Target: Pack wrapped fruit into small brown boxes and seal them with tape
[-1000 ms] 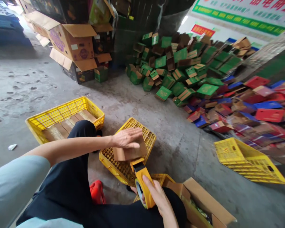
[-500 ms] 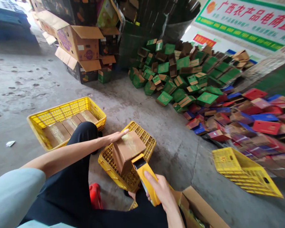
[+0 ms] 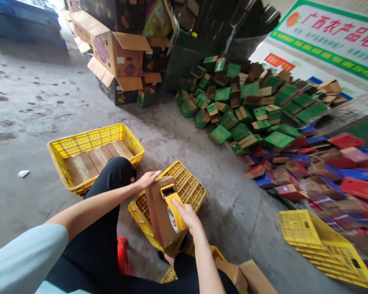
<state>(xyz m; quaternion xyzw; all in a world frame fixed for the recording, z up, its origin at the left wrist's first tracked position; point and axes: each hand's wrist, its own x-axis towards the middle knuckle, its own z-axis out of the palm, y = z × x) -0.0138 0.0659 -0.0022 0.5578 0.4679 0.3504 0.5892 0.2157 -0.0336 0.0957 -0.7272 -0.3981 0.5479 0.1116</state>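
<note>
A small brown cardboard box (image 3: 157,212) stands tilted on an upturned yellow plastic crate (image 3: 188,185) in front of my knees. My left hand (image 3: 147,179) rests on the box's top far corner, fingers curled over its edge, holding it. My right hand (image 3: 186,213) grips a yellow tape dispenser (image 3: 171,204) and presses its head against the upper face of the box. My black-trousered leg (image 3: 110,179) lies just left of the crate.
A yellow crate (image 3: 61,149) holding flat brown cartons sits on the concrete floor to the left. Another yellow crate (image 3: 321,245) lies at the right. A heap of green boxes (image 3: 241,102) and red and blue boxes (image 3: 324,163) fills the right side. An open carton (image 3: 251,277) is at my right knee.
The box has been tipped up from lying flatter to standing on edge. My right hand moved the tape dispenser up and forward onto the box. My left hand shifted to the box's top corner.
</note>
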